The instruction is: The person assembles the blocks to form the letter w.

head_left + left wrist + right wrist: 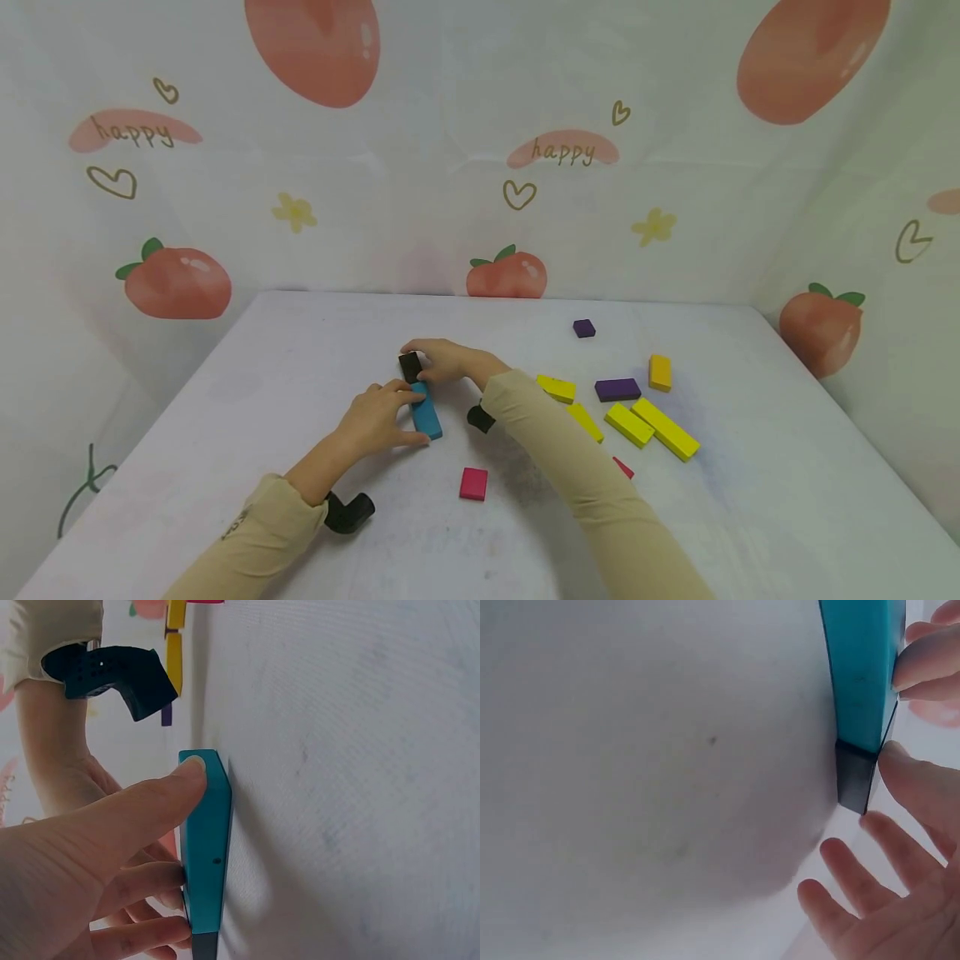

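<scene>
A blue rectangular block (426, 417) lies on the white table, a short black block (409, 367) end to end with it at its far end. My left hand (375, 421) holds the blue block, the thumb at its near end and the fingertips toward the far end. My right hand (450, 362) pinches the black block between thumb and index finger, its other fingers spread. In the right wrist view, the right thumb (897, 761) sits close to the seam where the black block (855, 776) meets the blue one (859, 675).
A pink-red square block (473, 483) lies nearer me. To the right are several yellow blocks (666, 429), an orange block (660, 372), a long purple block (617, 389) and a small purple one (584, 328). My right sleeve (577, 467) partly hides a red piece (623, 468).
</scene>
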`<state>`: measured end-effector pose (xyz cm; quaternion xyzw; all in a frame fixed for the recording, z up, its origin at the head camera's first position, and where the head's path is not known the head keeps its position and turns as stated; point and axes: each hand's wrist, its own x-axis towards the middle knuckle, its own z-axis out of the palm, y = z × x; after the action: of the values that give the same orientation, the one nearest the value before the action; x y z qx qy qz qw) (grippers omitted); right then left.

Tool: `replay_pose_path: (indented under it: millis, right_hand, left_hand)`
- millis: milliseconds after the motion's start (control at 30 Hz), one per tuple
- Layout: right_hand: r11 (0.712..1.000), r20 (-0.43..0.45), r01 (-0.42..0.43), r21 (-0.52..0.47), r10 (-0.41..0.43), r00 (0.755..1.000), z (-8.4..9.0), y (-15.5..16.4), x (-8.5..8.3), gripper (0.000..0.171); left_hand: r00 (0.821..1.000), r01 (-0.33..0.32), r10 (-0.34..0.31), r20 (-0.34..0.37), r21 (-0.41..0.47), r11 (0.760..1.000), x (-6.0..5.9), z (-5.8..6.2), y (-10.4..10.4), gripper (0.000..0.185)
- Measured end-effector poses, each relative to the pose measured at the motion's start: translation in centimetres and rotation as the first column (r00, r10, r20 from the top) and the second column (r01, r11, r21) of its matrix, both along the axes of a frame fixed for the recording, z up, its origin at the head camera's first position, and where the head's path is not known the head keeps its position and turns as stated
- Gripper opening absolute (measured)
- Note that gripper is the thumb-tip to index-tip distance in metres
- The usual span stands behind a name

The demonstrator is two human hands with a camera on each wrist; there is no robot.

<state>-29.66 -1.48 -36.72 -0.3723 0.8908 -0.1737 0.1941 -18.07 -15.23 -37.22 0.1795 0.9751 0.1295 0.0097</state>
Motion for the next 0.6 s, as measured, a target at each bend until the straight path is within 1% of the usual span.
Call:
replay_pose_path:
  millis: [100, 200, 367, 600]
  right_hand:
    - [1.000, -0.008, 0.005, -0.016, -0.006, 1.000, -0.03, 0.22, -0.01, 0.049]
    - [1.000, -0.012, -0.006, -0.020, 0.006, 1.000, 0.02, 0.34, 0.00, 0.048]
    - [1.000, -0.010, -0.008, -0.026, 0.008, 1.000, 0.03, 0.36, -0.02, 0.047]
    - [1.000, -0.029, -0.023, -0.020, 0.023, 0.999, -0.12, 0.20, -0.04, 0.046]
  left_hand:
    - [1.000, -0.005, 0.005, 0.011, -0.003, 1.000, -0.04, -0.07, -0.07, 0.061]
    - [1.000, -0.005, 0.005, 0.020, -0.001, 1.000, -0.07, -0.09, -0.14, 0.062]
    - [0.999, -0.003, 0.002, 0.036, 0.020, 1.000, -0.13, -0.13, -0.19, 0.062]
    - [0.999, 0.002, -0.003, 0.040, 0.023, 1.000, -0.09, -0.16, -0.25, 0.063]
